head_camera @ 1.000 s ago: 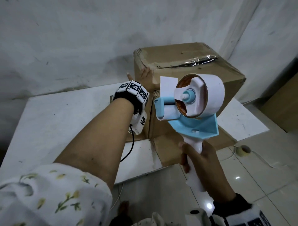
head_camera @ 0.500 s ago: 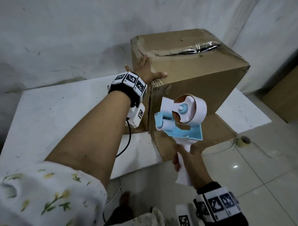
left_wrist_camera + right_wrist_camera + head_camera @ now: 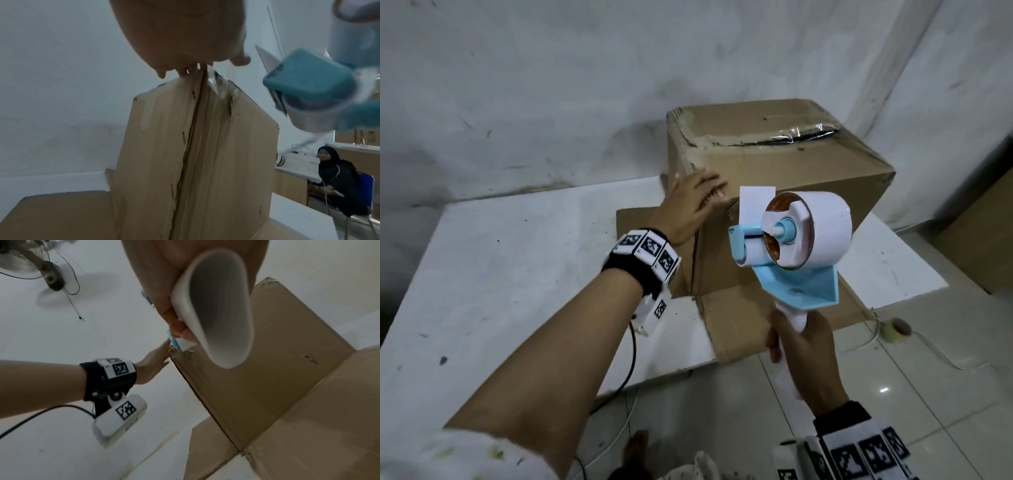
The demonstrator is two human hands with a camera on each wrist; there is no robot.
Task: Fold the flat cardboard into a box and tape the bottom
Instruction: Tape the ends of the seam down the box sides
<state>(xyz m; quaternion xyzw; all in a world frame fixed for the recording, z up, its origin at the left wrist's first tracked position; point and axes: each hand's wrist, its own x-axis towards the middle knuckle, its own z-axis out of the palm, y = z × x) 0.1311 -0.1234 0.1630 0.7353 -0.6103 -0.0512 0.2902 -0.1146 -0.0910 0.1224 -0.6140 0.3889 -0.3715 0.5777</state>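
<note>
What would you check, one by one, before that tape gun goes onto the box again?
1. Left hand steadies the cardboard box, straight fingers on its near corner: ok.
2. Right hand grips the tape dispenser by its handle: ok.
3. Free tape end sticks up at the dispenser's front: ok.
4. Dispenser touching the box: not ok, it is held clear in front of it.
5. Top seam fully sealed: cannot tell; its tape looks wrinkled.
6. Box sits on the white table, lower flaps splayed out: ok.

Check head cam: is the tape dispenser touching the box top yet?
No. The right hand holds the tape dispenser in the air in front of the cardboard box, below its taped top.
</note>
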